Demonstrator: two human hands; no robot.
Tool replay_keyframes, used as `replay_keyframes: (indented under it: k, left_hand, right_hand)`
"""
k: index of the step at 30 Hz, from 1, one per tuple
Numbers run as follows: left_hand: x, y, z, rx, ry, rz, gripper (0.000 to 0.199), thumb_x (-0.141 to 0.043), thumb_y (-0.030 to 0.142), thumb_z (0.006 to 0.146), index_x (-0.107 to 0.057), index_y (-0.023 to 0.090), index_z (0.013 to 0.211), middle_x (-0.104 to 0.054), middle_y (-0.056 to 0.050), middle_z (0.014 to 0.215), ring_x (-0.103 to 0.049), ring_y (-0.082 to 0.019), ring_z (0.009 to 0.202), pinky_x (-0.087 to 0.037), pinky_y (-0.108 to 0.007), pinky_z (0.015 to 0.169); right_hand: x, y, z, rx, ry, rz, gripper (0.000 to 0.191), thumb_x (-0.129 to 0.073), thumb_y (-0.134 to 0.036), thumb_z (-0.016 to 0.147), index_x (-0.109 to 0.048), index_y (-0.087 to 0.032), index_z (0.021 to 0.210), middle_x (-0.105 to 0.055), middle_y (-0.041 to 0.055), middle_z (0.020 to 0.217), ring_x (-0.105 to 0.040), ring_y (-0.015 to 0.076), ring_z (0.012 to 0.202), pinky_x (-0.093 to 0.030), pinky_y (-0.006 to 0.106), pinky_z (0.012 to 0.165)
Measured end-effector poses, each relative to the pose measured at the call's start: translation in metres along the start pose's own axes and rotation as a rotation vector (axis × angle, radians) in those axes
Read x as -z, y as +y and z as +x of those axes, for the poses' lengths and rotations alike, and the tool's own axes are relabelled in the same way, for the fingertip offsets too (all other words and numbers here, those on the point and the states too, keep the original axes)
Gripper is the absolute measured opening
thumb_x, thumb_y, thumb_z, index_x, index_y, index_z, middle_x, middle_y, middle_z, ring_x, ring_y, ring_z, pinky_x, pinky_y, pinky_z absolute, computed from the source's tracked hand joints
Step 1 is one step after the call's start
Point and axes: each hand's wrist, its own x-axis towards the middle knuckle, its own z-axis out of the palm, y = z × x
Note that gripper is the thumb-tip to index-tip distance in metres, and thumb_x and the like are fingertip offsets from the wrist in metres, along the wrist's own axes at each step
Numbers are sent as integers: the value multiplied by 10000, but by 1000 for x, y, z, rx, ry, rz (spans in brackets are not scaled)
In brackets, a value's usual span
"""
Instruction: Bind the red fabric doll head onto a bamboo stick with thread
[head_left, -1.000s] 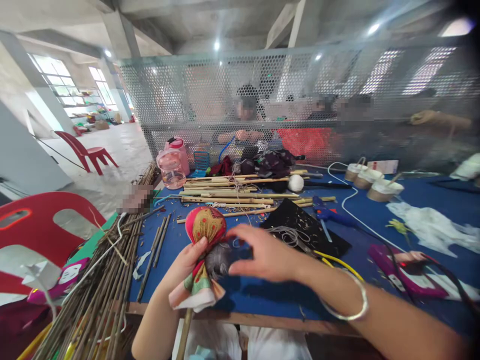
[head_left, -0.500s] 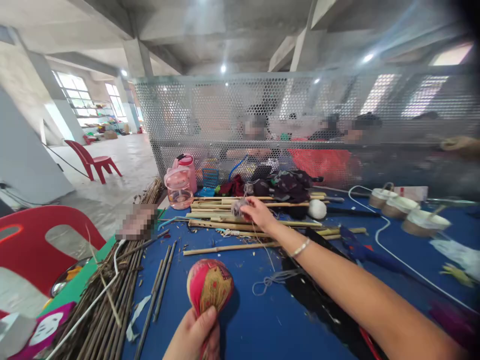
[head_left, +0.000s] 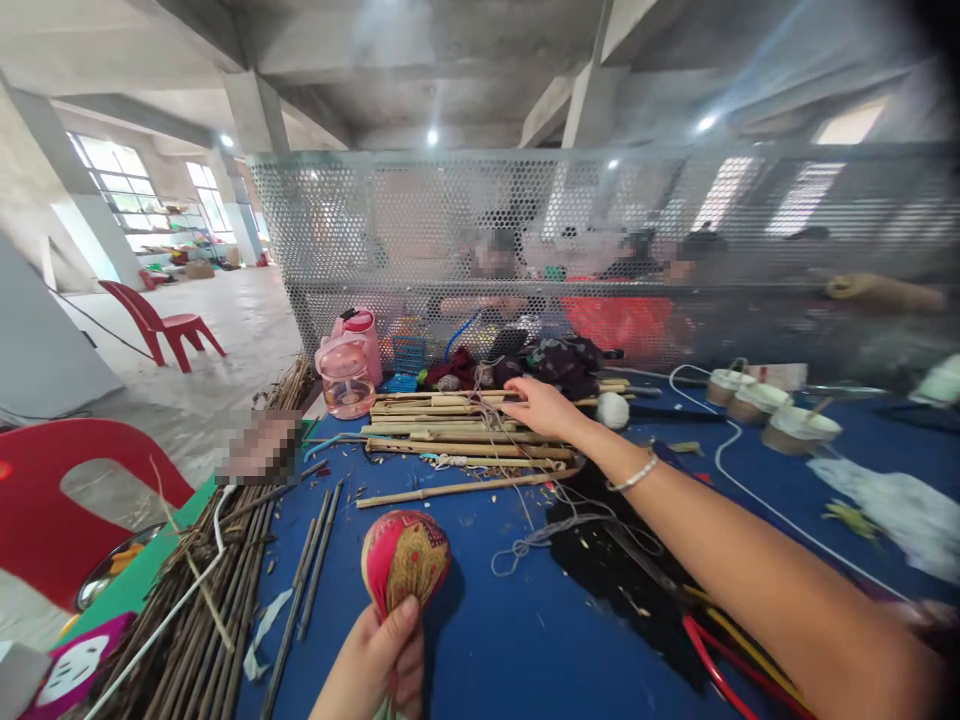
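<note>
Near right hand [head_left: 546, 408], white ball [head_left: 613, 411]

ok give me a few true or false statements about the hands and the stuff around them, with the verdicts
1. The left hand holds the cloth bundle. True.
2. The right hand is stretched out over the bamboo sticks. True.
3. The right wrist is bare. False: a bracelet is around it.
4. The white ball lies to the right of the right hand. True.
5. There is just one cup on the right. False: three cups stand there.
</note>
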Motion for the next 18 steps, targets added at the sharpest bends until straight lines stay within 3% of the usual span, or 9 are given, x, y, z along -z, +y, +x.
replay_keyframes:
  k: [3, 5, 8, 11, 14, 18]
  left_hand:
    - [-6, 5, 1, -52, 16, 47, 607, -738, 627, 528, -300, 208, 568, -256, 125, 386, -230, -12, 306, -144, -164, 332]
    - [-13, 7, 1, -111, 11, 93, 608, -758, 597, 524, -296, 203, 552, -253, 125, 393, -232, -3, 317, -139, -155, 339]
    - [-31, 6, -4, -134, -37, 137, 598, -764, 567, 540, -291, 201, 547, -253, 124, 405, -217, 6, 328, -122, -146, 343]
    - [-62, 9, -9, -86, -130, 133, 559, -748, 545, 589, -308, 200, 579, -245, 130, 410, -192, 6, 329, -112, -133, 339]
    - [-100, 30, -4, -113, -152, 219, 462, -673, 493, 719, -342, 193, 601, -257, 124, 407, -209, -1, 318, -152, -126, 330]
    - [-139, 80, 22, -229, -125, 283, 326, -620, 381, 806, -433, 163, 653, -323, 109, 418, -297, -6, 313, -209, -118, 342]
  right_hand:
    - [21, 22, -55, -13, -135, -11, 247, -585, -311, 749, -654, -144, 917, -677, 68, 824, -599, 198, 749, -437, 294, 717]
    - [25, 27, -90, -21, -201, 3, 227, -581, -317, 746, -657, -148, 876, -674, 49, 760, -586, 178, 686, -431, 276, 664]
    - [22, 12, -133, 27, -304, 145, 264, -559, -358, 769, -648, -148, 903, -667, 39, 763, -578, 165, 683, -430, 264, 647]
    - [17, -19, -163, 135, -403, 343, 323, -559, -400, 779, -633, -143, 960, -660, 38, 792, -572, 154, 695, -436, 257, 656]
    - [13, -41, -179, 199, -370, 316, 319, -562, -387, 785, -637, -142, 976, -659, 42, 801, -566, 146, 692, -422, 247, 653]
    - [11, -44, -199, 181, -315, 152, 211, -545, -298, 789, -672, -162, 890, -665, 32, 737, -557, 138, 633, -385, 233, 603]
